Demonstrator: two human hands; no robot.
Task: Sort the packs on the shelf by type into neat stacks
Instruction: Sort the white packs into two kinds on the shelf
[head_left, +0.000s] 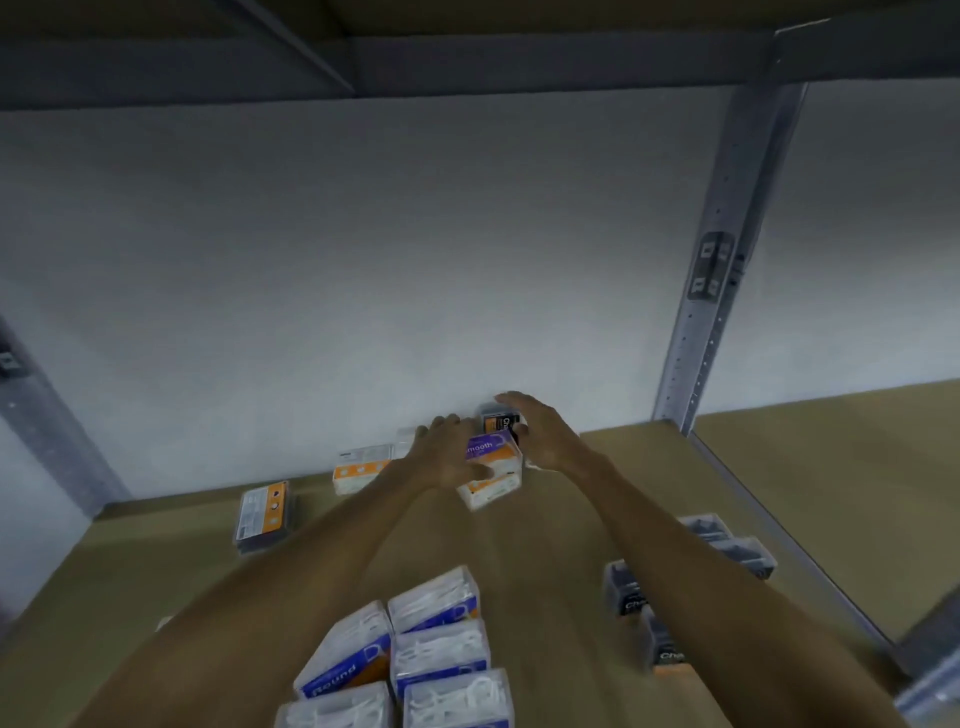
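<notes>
One purple-and-orange clear plastic pack marked "smooth" (492, 465) is sitting at the back of the brown board shelf (779, 467), and the left hand (447, 452) is gripping it, thumb lying across its face and fingers curling over its far side. Just behind it, one small dark pack with an orange label (497, 418) is standing close against the white wall (363, 260) under the right hand (545, 436). That hand's fingers are arching over it, but through the blur I cannot tell whether they are pinching it or only covering it. By my reading, the two unlike packs at the back are being pulled apart. The next move is likely calling for lifting the purple pack clear without dragging the dark one along, then setting it squarely with its own kind. At least two orange-and-white packs (358, 470) are lying just left of the left hand, the farther one too blurred to be sure of. One flat dark pack with an orange band (264, 514) is resting farther left. Five clear packs with blue labels (441, 652) are clustering beneath the left forearm, nearer the person, and about four dark charcoal packs (626, 590) are sitting loosely beneath the right forearm.
</notes>
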